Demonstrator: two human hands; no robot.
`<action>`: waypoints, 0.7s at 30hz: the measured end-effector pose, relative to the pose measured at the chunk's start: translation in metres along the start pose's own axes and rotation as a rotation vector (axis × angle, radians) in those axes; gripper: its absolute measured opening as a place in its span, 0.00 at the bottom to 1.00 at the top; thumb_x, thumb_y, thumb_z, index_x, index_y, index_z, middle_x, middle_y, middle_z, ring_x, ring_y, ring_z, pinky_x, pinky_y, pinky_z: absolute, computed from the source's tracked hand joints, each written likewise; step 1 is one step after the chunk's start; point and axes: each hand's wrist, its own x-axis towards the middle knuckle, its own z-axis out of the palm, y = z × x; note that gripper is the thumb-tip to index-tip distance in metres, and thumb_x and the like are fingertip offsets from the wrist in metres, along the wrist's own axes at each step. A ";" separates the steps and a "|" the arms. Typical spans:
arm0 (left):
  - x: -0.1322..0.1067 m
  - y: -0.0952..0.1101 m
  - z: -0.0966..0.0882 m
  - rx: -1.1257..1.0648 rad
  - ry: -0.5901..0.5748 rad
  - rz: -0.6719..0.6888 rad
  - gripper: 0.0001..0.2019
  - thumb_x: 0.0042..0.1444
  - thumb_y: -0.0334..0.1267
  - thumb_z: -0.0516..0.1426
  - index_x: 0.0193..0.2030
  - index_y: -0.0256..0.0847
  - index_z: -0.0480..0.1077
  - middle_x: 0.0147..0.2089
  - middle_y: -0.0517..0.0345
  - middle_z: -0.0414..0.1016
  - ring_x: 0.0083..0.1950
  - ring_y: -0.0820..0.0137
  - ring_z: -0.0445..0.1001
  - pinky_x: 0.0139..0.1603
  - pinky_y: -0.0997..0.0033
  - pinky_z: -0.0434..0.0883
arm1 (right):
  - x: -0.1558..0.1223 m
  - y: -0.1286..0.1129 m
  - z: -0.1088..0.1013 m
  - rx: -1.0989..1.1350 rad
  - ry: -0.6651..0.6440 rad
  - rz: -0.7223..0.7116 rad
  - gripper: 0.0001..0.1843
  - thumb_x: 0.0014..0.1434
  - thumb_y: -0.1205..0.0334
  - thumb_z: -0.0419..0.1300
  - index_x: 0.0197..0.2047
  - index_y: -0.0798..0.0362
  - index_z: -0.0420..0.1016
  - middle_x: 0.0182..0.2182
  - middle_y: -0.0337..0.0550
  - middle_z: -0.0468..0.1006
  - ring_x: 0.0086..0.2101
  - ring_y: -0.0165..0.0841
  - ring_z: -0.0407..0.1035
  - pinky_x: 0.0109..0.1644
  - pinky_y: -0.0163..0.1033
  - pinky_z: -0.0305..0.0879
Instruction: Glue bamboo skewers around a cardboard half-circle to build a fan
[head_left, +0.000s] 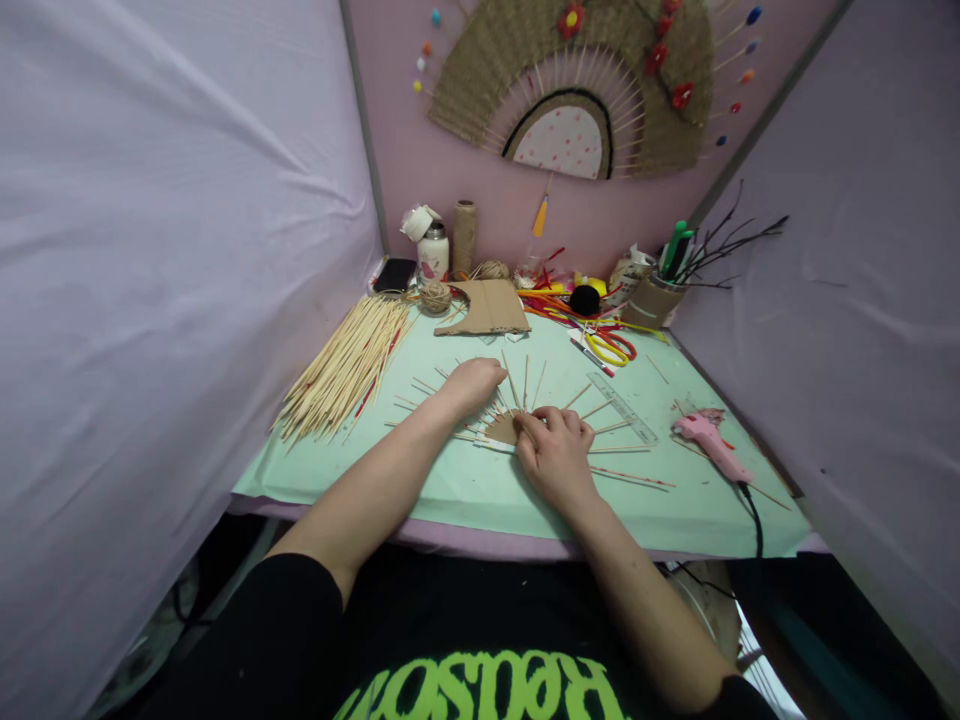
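A small half-round piece of cardboard [501, 429] lies near the table's front, with thin wooden sticks [592, 393] fanning out around it. My left hand [474, 385] reaches over the left side of the fan, its fingers closed at the upper part of one stick [511, 381]. At that stick's lower end, on the cardboard, my right hand [559, 452] presses with bent fingers drawn together. The right fingertips partly cover the cardboard, and my left forearm hides some sticks.
A big pile of sticks [349, 370] lies left. A pink glue gun [712, 445] with a black cord rests right, beyond a clear ruler [622, 408]. Scissors [609, 348], cut cardboard [491, 306], twine [435, 297] and a bottle [433, 252] stand behind. A decorated fan [465, 90] hangs above.
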 end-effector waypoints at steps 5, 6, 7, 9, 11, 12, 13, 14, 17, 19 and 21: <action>0.000 0.001 0.000 -0.037 0.010 -0.008 0.09 0.61 0.30 0.53 0.38 0.36 0.75 0.42 0.47 0.76 0.45 0.62 0.74 0.44 0.67 0.68 | 0.001 -0.001 0.001 -0.008 -0.011 -0.013 0.15 0.63 0.63 0.55 0.49 0.46 0.78 0.46 0.48 0.75 0.48 0.43 0.60 0.50 0.50 0.48; -0.001 0.001 0.000 -0.032 0.012 -0.008 0.09 0.61 0.30 0.52 0.38 0.36 0.75 0.42 0.47 0.77 0.45 0.62 0.74 0.44 0.67 0.69 | 0.001 -0.001 0.001 -0.005 -0.013 -0.013 0.15 0.63 0.63 0.55 0.49 0.46 0.78 0.46 0.48 0.75 0.47 0.43 0.60 0.50 0.50 0.48; -0.001 0.001 0.000 -0.022 0.013 -0.006 0.10 0.61 0.30 0.52 0.38 0.37 0.76 0.42 0.48 0.77 0.45 0.62 0.74 0.44 0.68 0.69 | 0.001 -0.001 0.001 -0.001 -0.015 -0.013 0.15 0.63 0.63 0.54 0.49 0.46 0.78 0.46 0.48 0.75 0.47 0.43 0.60 0.50 0.50 0.48; -0.001 0.001 0.000 -0.002 0.014 -0.003 0.09 0.61 0.30 0.53 0.38 0.37 0.76 0.42 0.48 0.77 0.45 0.63 0.74 0.43 0.69 0.69 | 0.001 -0.001 0.001 0.000 -0.024 -0.011 0.15 0.63 0.63 0.54 0.49 0.46 0.78 0.46 0.48 0.75 0.48 0.43 0.60 0.51 0.50 0.47; -0.001 0.001 -0.001 0.004 0.012 -0.004 0.09 0.61 0.30 0.53 0.38 0.37 0.76 0.42 0.49 0.77 0.45 0.63 0.74 0.43 0.69 0.68 | 0.001 -0.002 0.000 -0.005 -0.032 -0.006 0.15 0.64 0.62 0.54 0.49 0.46 0.78 0.47 0.48 0.76 0.48 0.43 0.60 0.51 0.50 0.47; -0.001 0.001 -0.001 0.001 0.012 -0.006 0.09 0.61 0.30 0.53 0.39 0.37 0.75 0.42 0.48 0.77 0.45 0.63 0.74 0.44 0.69 0.68 | 0.001 -0.002 0.000 -0.008 -0.034 -0.005 0.15 0.64 0.62 0.54 0.49 0.46 0.78 0.47 0.48 0.76 0.48 0.43 0.60 0.51 0.50 0.47; -0.002 0.002 -0.001 -0.005 0.013 -0.007 0.09 0.61 0.30 0.53 0.39 0.36 0.75 0.42 0.48 0.77 0.45 0.63 0.74 0.44 0.68 0.68 | 0.001 -0.002 0.000 -0.011 -0.035 -0.004 0.15 0.64 0.63 0.53 0.49 0.46 0.78 0.47 0.48 0.76 0.48 0.43 0.60 0.51 0.50 0.47; -0.002 0.002 -0.001 -0.012 0.013 -0.009 0.09 0.62 0.30 0.53 0.39 0.36 0.76 0.42 0.48 0.77 0.45 0.63 0.75 0.44 0.68 0.68 | 0.001 -0.002 0.000 -0.014 -0.035 -0.005 0.15 0.64 0.63 0.53 0.49 0.46 0.78 0.47 0.48 0.76 0.48 0.43 0.60 0.51 0.50 0.47; -0.002 0.002 -0.002 -0.027 0.018 -0.014 0.10 0.62 0.30 0.52 0.38 0.36 0.76 0.42 0.47 0.77 0.44 0.62 0.74 0.44 0.68 0.69 | 0.002 -0.002 0.000 -0.017 -0.039 -0.010 0.15 0.64 0.62 0.53 0.49 0.45 0.78 0.47 0.48 0.75 0.48 0.43 0.60 0.51 0.49 0.47; -0.002 0.002 -0.002 -0.030 0.020 -0.016 0.10 0.62 0.30 0.52 0.38 0.37 0.76 0.42 0.47 0.76 0.44 0.62 0.74 0.44 0.68 0.69 | 0.002 -0.002 0.000 -0.011 -0.041 -0.006 0.15 0.64 0.62 0.53 0.49 0.45 0.78 0.47 0.48 0.75 0.48 0.43 0.60 0.50 0.49 0.47; -0.003 0.001 -0.002 -0.029 0.022 -0.019 0.10 0.62 0.30 0.52 0.38 0.37 0.76 0.42 0.48 0.76 0.44 0.63 0.74 0.44 0.68 0.69 | 0.002 -0.002 -0.001 0.007 -0.016 0.008 0.15 0.64 0.61 0.53 0.51 0.46 0.76 0.48 0.48 0.74 0.48 0.43 0.61 0.50 0.49 0.48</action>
